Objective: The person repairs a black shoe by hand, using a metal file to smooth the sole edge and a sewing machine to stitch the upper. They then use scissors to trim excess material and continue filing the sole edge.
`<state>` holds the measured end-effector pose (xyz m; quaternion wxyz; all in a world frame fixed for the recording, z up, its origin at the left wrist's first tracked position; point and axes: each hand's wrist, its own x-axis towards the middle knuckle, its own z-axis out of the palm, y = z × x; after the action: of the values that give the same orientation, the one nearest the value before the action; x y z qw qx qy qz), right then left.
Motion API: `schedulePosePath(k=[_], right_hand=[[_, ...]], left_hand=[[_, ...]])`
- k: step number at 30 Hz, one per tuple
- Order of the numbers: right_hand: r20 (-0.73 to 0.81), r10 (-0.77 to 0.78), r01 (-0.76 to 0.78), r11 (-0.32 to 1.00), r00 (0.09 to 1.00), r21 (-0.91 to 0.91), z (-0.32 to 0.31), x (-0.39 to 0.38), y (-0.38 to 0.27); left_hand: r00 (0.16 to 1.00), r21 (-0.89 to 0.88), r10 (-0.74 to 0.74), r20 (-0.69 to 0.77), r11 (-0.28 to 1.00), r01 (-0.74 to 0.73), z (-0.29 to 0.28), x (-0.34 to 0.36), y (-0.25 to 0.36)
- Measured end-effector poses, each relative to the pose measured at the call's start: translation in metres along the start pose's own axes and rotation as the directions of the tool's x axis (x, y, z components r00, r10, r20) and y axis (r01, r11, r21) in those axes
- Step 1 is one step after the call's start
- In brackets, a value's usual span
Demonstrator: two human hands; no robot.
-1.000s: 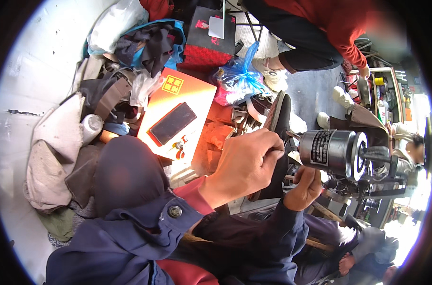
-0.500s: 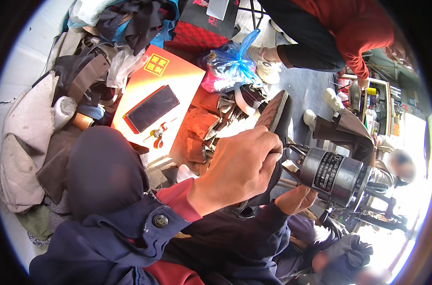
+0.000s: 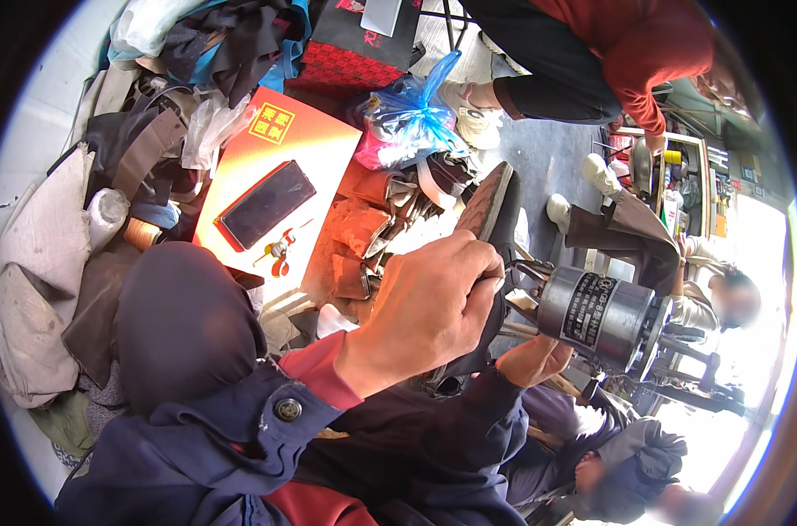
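My left hand (image 3: 429,307) is closed at a dark shoe (image 3: 502,219), its thumb and fingers pressed together. The shoe's brown patterned sole (image 3: 484,206) shows beyond my knuckles, and the rest is partly hidden behind the hand. Just right of the fingertips is a metal machine head (image 3: 595,314), a silver cylinder with a dark label plate, joined to metal arms. Beneath the cylinder, my right hand (image 3: 531,361) has its fingers bent and drawn together against its underside. What they grip is hidden.
At left, an orange-red box (image 3: 302,145) bears a phone (image 3: 267,203) and small scissors (image 3: 282,254). Around it are leather and cloth scraps (image 3: 39,272) and a blue plastic bag (image 3: 416,123). A person in red (image 3: 644,53) bends at upper right; others sit farther right.
The whole view has shifted slightly, so things appear a little farther left. Both hands keep nearly the same places against the shoe and the machine head.
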<state>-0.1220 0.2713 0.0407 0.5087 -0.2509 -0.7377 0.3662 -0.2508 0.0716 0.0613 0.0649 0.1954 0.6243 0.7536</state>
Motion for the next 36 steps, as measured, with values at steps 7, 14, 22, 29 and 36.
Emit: schedulePosePath(k=[7, 14, 22, 29, 36], right_hand=[[0.014, 0.028, -0.029, 0.999, 1.000, 0.023, 0.0000, -0.0010, -0.0021], [0.006, 0.022, -0.022, 1.000, 1.000, -0.012, 0.0001, -0.0001, -0.0034], [-0.002, 0.026, -0.026, 1.000, 1.000, -0.001, 0.0008, -0.0023, -0.0055], [0.013, 0.030, -0.030, 0.999, 0.999, 0.031, 0.0008, -0.0026, -0.0069], [0.006, 0.058, -0.058, 0.996, 0.998, 0.061, 0.0001, -0.0021, -0.0084]], left_hand=[[1.000, 0.020, 0.010, 0.005, 1.000, -0.010, 0.0006, 0.0005, -0.0007], [1.000, 0.013, 0.005, 0.009, 1.000, -0.005, 0.0007, -0.0005, -0.0006], [1.000, 0.016, 0.001, 0.008, 1.000, -0.001, 0.0009, -0.0005, -0.0003], [1.000, 0.018, 0.019, -0.001, 1.000, -0.018, 0.0027, 0.0000, -0.0012], [1.000, 0.023, 0.030, -0.005, 0.999, -0.030, 0.0025, -0.0001, -0.0010]])
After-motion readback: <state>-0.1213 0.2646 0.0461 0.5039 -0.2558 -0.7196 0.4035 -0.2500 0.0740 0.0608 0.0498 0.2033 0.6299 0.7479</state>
